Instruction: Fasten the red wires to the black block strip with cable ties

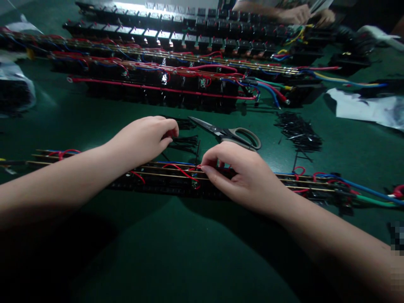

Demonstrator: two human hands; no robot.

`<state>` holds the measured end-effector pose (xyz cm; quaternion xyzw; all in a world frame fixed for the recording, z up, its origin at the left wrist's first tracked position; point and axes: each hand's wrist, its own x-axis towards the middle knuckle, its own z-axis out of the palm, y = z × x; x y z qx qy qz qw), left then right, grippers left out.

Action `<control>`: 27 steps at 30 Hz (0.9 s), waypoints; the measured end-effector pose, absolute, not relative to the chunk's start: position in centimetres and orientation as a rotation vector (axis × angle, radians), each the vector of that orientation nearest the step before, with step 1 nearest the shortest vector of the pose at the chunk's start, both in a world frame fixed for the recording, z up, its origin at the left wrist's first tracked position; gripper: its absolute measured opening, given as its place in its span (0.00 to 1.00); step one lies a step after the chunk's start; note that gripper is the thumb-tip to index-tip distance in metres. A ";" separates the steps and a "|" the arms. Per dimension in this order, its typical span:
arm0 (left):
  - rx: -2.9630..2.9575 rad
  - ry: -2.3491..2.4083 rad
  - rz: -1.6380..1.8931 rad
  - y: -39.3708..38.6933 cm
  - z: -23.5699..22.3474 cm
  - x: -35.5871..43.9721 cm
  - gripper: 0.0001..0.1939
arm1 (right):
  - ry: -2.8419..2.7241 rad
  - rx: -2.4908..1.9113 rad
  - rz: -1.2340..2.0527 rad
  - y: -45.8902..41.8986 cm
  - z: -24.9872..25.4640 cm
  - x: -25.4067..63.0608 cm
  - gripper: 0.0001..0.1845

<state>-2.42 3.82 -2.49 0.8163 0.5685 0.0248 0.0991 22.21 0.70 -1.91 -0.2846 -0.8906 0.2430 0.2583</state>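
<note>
A long black power strip assembly [176, 187] with brass rails and red and blue wires lies across the green table in front of me. My right hand [243, 172] rests over its middle, thumb and forefinger pinched at a thin red wire [179, 170]. Just left of those fingertips, a black cable tie [198, 152] sticks up from the rails. Beyond the strip, my left hand [154, 134] is curled, fingertips at a small bundle of black cable ties [187, 143]; whether one is between them is hidden. Scissors [225, 134] lie behind my right hand.
More wired strips [164, 90] and black socket rows [189, 40] fill the far side. Loose cable ties [299, 132] lie at right, near a white plastic bag [362, 107]. Another bag [15, 86] sits left. Another person's hands [303, 16] are at the far right.
</note>
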 end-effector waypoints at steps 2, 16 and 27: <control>2.416 1.679 0.073 3.8 -2.5 -2.4 0.12 | -2.418 -0.769 0.660 0.7 -1.9 22.2 0.05; 2.436 1.701 0.248 3.5 -2.6 -2.0 0.17 | -2.417 -0.776 0.654 0.7 -1.9 22.3 0.05; 2.440 1.629 0.455 2.9 -1.8 -1.9 0.11 | -2.374 -0.801 0.746 0.9 -1.9 22.2 0.04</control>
